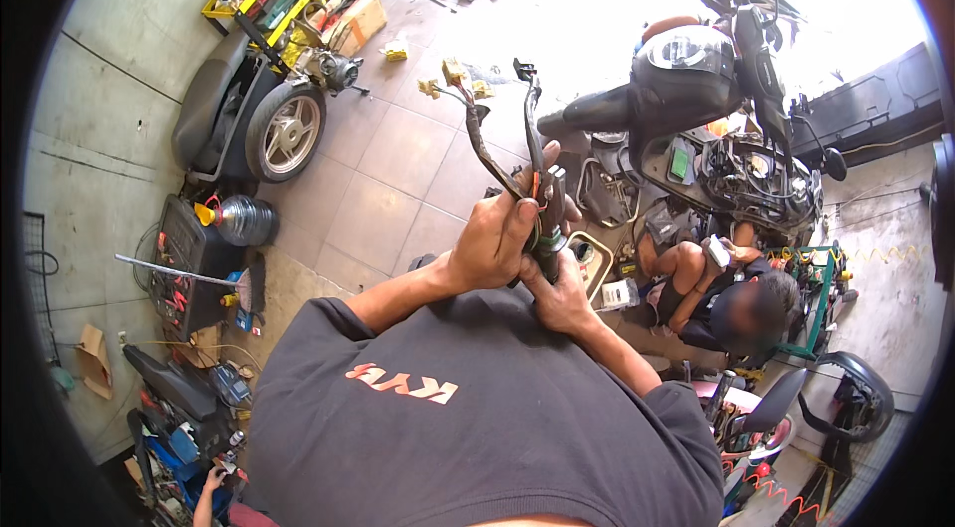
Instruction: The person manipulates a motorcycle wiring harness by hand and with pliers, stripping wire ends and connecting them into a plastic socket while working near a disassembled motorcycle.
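Note:
In front of my chest I hold up a motorcycle wiring harness, its dark wrapped branches rising from my fingers. Yellowish connectors cap one branch, and a black connector ends the other. My left hand is closed round the wires, thumb pressed on them. Close against it, my right hand grips a dark tool that looks like pliers with green on its handles. Its tips point up beside the wires. The lower part of the bundle is hidden behind my hands.
A partly dismantled motor scooter stands at the right, with a co-worker crouching beside it. At the left are a wheel, a yellow shelf rack and a water jug. Another person's hand shows at lower left.

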Motion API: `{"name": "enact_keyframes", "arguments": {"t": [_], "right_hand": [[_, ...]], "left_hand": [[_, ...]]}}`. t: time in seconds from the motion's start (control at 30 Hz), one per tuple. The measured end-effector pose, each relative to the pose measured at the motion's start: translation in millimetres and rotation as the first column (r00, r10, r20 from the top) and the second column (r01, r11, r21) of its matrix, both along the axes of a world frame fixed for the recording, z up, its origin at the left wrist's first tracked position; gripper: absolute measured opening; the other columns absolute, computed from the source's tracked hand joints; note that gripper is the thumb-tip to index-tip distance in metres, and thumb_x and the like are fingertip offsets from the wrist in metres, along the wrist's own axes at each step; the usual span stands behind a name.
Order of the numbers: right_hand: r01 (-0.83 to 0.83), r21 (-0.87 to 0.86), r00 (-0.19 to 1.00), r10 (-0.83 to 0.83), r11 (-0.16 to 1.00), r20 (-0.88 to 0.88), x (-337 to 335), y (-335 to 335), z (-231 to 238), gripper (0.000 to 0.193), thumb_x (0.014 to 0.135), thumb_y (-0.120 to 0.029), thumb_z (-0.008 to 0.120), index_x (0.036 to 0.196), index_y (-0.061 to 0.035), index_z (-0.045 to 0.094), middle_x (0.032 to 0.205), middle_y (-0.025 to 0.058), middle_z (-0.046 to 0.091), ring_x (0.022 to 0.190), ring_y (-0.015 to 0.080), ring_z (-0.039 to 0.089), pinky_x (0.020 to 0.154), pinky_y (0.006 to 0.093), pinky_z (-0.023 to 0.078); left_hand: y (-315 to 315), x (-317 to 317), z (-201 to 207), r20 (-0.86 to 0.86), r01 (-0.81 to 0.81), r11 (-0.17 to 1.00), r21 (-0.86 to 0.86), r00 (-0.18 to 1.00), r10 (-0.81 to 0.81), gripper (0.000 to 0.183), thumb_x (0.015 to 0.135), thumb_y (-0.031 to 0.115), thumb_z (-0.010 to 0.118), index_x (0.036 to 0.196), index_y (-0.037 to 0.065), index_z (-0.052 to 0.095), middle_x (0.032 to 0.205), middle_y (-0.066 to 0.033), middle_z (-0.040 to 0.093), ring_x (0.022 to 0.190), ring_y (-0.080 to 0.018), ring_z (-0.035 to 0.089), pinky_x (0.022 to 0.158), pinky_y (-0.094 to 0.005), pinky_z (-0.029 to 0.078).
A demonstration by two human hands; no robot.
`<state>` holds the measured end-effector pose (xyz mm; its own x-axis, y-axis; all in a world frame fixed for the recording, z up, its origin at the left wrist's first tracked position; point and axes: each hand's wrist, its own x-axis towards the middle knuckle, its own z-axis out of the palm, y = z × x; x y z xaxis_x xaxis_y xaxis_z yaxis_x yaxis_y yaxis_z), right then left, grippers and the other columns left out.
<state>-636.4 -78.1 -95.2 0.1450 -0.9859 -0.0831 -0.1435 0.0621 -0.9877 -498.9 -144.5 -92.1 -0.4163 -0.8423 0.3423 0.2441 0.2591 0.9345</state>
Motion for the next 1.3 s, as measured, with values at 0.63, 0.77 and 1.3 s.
{"name": "enact_keyframes", "arguments": {"t": [0.63, 0.77, 1.3], "right_hand": [[-0.165, -0.003, 0.959, 0.162, 0.986, 0.232, 1, -8, -11, 0.025, 0.095, -0.025, 0.061, 0.095, -0.0004, 0.059, 0.069, 0.0064, 0.061, 0.063, 0.0153, 0.057, 0.06, 0.0312, 0.047], [-0.104, -0.203, 0.995, 0.099, 0.974, -0.034, 4, -8, -1, 0.024, 0.091, -0.018, 0.065, 0.105, 0.0003, 0.06, 0.078, 0.0117, 0.065, 0.069, 0.0229, 0.064, 0.066, 0.0337, 0.049], [-0.343, -0.151, 0.89, 0.372, 0.927, 0.264, -12, -5, -2, 0.046, 0.09, -0.017, 0.067, 0.13, -0.0001, 0.051, 0.106, 0.0111, 0.064, 0.104, 0.021, 0.061, 0.096, 0.0358, 0.045]], "left_hand": [[3, 10, 4, 0.008, -0.037, 0.993, 0.115, 0.999, 0.037, 0.067, 0.102, 0.044, 0.027, 0.139, -0.011, 0.039, 0.085, -0.0079, 0.058, 0.074, -0.0111, 0.052, 0.071, -0.0267, 0.044], [6, 12, 12, 0.032, -0.096, 0.994, 0.057, 0.995, 0.094, 0.063, 0.101, 0.04, 0.028, 0.135, -0.009, 0.046, 0.089, -0.0083, 0.057, 0.073, -0.0131, 0.051, 0.071, -0.0274, 0.042], [-32, 37, -2, -0.592, 0.103, 0.988, 0.113, 0.806, -0.016, 0.068, 0.096, 0.051, 0.036, 0.117, -0.009, 0.06, 0.101, -0.0056, 0.052, 0.083, -0.0126, 0.038, 0.076, -0.0277, 0.032]]}}
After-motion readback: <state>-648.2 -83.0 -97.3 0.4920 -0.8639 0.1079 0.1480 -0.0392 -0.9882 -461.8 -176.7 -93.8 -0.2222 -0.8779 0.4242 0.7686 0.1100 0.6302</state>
